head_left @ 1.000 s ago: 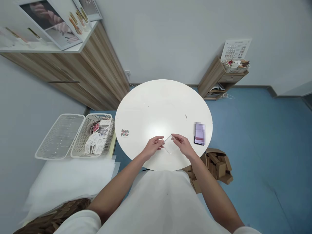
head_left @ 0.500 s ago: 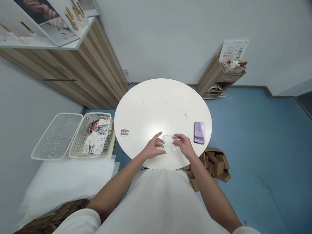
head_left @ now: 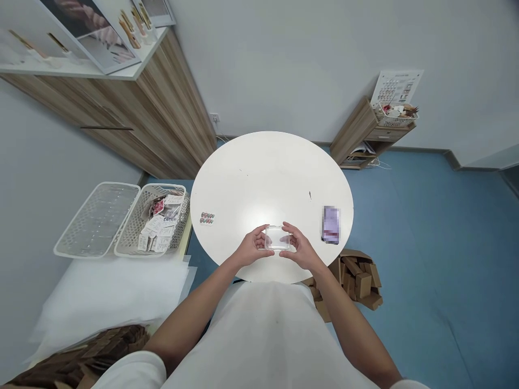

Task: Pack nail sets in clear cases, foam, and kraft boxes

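Observation:
Between my two hands, above the near part of the white round table (head_left: 259, 162), is a small clear plastic box (head_left: 277, 238). My left hand (head_left: 256, 246) grips its left side, thumb on the near edge and fingers along the far edge. The right side is held the same way by my right hand (head_left: 300, 247). Some fingertips show through the clear plastic. I see nothing inside the box. A set of small press-on nails (head_left: 206, 218) lies at the table's left. To the right lies a purple phone-like object (head_left: 331, 225), blurred out.
Left of the table stand a white basket of packets (head_left: 152, 219) and a clear-bottomed white basket (head_left: 97, 219). White sheets (head_left: 109, 292) lie below them. An open carton of small brown boxes (head_left: 360, 278) sits on the floor at right. A wooden cabinet (head_left: 170, 108) rises at back left.
My left hand has closed onto the box's left side; before, it was apart with fingers spread. The right hand's thumb has shifted to the near edge, and the box has moved slightly left.

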A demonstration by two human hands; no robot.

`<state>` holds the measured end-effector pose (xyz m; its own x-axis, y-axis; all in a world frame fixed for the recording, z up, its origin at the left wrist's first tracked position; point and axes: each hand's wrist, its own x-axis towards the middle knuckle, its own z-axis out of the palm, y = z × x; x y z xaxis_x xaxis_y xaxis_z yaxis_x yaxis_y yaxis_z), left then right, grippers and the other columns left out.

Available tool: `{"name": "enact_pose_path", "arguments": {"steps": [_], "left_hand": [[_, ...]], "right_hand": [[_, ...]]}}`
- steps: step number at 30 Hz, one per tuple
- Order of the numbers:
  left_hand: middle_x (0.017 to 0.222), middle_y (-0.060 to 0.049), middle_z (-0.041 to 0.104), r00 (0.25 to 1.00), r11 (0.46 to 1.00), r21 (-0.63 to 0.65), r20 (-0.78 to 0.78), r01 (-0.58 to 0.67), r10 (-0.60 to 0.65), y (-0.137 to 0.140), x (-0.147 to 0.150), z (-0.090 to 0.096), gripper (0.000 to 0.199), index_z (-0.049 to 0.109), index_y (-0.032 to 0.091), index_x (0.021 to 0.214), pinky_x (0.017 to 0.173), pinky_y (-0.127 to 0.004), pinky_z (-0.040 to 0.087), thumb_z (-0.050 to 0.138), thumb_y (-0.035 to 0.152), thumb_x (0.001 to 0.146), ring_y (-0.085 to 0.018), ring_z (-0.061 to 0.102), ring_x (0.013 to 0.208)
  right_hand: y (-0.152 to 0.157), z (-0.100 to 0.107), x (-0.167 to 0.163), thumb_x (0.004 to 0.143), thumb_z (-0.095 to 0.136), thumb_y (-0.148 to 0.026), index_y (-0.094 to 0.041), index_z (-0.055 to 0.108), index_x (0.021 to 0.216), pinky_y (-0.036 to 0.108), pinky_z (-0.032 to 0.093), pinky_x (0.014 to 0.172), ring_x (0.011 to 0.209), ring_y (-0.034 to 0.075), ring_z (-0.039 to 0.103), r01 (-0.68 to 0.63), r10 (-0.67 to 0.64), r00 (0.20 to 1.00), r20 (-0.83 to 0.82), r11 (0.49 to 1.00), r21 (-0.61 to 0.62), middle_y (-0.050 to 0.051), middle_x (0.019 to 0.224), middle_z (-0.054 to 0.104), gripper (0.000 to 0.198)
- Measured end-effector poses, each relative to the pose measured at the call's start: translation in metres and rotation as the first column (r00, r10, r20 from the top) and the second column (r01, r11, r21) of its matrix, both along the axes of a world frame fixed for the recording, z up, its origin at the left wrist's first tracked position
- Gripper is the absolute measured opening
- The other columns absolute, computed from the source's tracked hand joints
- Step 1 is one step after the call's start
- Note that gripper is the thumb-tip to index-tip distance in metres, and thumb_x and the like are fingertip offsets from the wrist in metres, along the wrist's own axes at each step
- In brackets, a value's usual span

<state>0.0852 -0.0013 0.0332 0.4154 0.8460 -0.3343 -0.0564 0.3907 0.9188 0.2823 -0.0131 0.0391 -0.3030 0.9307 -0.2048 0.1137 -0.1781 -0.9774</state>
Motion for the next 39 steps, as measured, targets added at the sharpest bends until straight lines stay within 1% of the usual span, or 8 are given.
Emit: {"name": "enact_pose_path", "arguments": {"steps": [6, 12, 15, 22, 25, 29, 34, 39], "left_hand": [[0.079, 0.0, 0.054, 0.998, 1.0, 0.013, 0.055, -0.019, 0.018, -0.002, 0.007, 0.001, 0.078, 0.04, 0.021, 0.124, 0.071, -0.03, 0.046, 0.075, 0.022, 0.055, -0.012, 0.056, 0.074], [0.081, 0.0, 0.054, 0.997, 0.998, 0.04, 0.051, -0.054, 0.052, -0.002, 0.01, 0.003, 0.078, 0.041, 0.023, 0.123, 0.07, -0.029, 0.046, 0.076, 0.022, 0.054, -0.013, 0.056, 0.077], [0.087, -0.002, 0.055, 0.997, 0.997, 0.044, 0.048, -0.058, 0.056, -0.003, 0.012, 0.002, 0.077, 0.041, 0.023, 0.122, 0.072, -0.03, 0.046, 0.077, 0.022, 0.053, -0.015, 0.056, 0.081], [0.091, -0.003, 0.055, 0.992, 0.996, -0.016, 0.089, -0.09, 0.091, -0.004, 0.008, -0.001, 0.073, 0.039, 0.024, 0.126, 0.075, -0.031, 0.046, 0.071, 0.022, 0.062, -0.013, 0.056, 0.082], [0.091, -0.004, 0.057, 0.991, 0.989, -0.089, 0.054, -0.12, 0.125, -0.006, 0.001, -0.005, 0.067, 0.039, 0.023, 0.127, 0.076, -0.032, 0.046, 0.067, 0.024, 0.066, -0.012, 0.058, 0.077], [0.086, -0.005, 0.061, 0.995, 0.994, -0.085, -0.068, -0.074, 0.068, -0.011, -0.005, -0.016, 0.05, 0.054, 0.017, 0.112, 0.076, -0.032, 0.046, 0.068, 0.026, 0.065, -0.013, 0.059, 0.072], [0.084, -0.004, 0.06, 0.986, 0.995, -0.029, -0.138, -0.1, 0.096, -0.013, -0.004, -0.027, 0.037, 0.059, 0.016, 0.099, 0.072, -0.029, 0.046, 0.066, 0.027, 0.065, -0.01, 0.057, 0.066], [0.084, -0.004, 0.06, 0.983, 0.996, -0.012, -0.162, -0.091, 0.088, -0.013, -0.005, -0.029, 0.034, 0.06, 0.016, 0.099, 0.073, -0.027, 0.046, 0.065, 0.026, 0.067, -0.009, 0.057, 0.069]], "right_hand": [[0.003, 0.0, 0.004, 0.058, 0.073, -0.027, -0.029, 0.051, 0.11, 0.04, 0.043, 0.087, 0.088, 0.016, 0.057, 0.013, -0.015, 1.0, 0.016, 0.993, 0.119, 0.009, 0.131, 0.037, 0.056], [0.012, 0.002, 0.007, 0.055, 0.075, -0.026, -0.027, 0.053, 0.104, 0.038, 0.042, 0.088, 0.105, 0.021, 0.05, 0.008, -0.005, 1.0, -0.016, 0.982, 0.19, 0.008, 0.115, 0.046, 0.054], [0.018, 0.002, 0.008, 0.054, 0.076, -0.026, -0.026, 0.053, 0.102, 0.037, 0.044, 0.085, 0.104, 0.022, 0.049, -0.016, 0.024, 0.999, -0.04, 0.982, 0.19, 0.008, 0.113, 0.046, 0.053], [0.023, -0.003, 0.006, 0.057, 0.074, -0.027, -0.026, 0.053, 0.099, 0.037, 0.046, 0.08, 0.086, 0.015, 0.055, -0.042, 0.056, 0.993, -0.108, 0.991, 0.129, 0.007, 0.115, 0.041, 0.048], [0.022, -0.005, 0.006, 0.056, 0.075, -0.028, -0.026, 0.054, 0.098, 0.037, 0.043, 0.085, 0.096, 0.018, 0.053, -0.049, 0.063, 0.991, -0.117, 0.992, 0.12, 0.006, 0.115, 0.042, 0.047], [0.022, -0.004, 0.008, 0.058, 0.073, -0.033, -0.023, 0.054, 0.099, 0.036, 0.042, 0.085, 0.102, 0.021, 0.051, -0.079, 0.083, 0.993, -0.086, 0.995, 0.056, 0.007, 0.109, 0.05, 0.047], [0.025, -0.003, 0.003, 0.065, 0.065, -0.042, -0.022, 0.054, 0.097, 0.031, 0.045, 0.069, 0.083, 0.018, 0.057, 0.007, -0.01, 1.0, -0.025, 0.995, -0.103, 0.005, 0.095, 0.059, 0.04], [0.027, -0.005, -0.005, 0.072, 0.055, -0.046, -0.021, 0.058, 0.087, 0.029, 0.043, 0.066, 0.078, 0.017, 0.06, 0.134, -0.128, 0.991, 0.048, 0.981, -0.143, 0.003, 0.087, 0.06, 0.029]]}}
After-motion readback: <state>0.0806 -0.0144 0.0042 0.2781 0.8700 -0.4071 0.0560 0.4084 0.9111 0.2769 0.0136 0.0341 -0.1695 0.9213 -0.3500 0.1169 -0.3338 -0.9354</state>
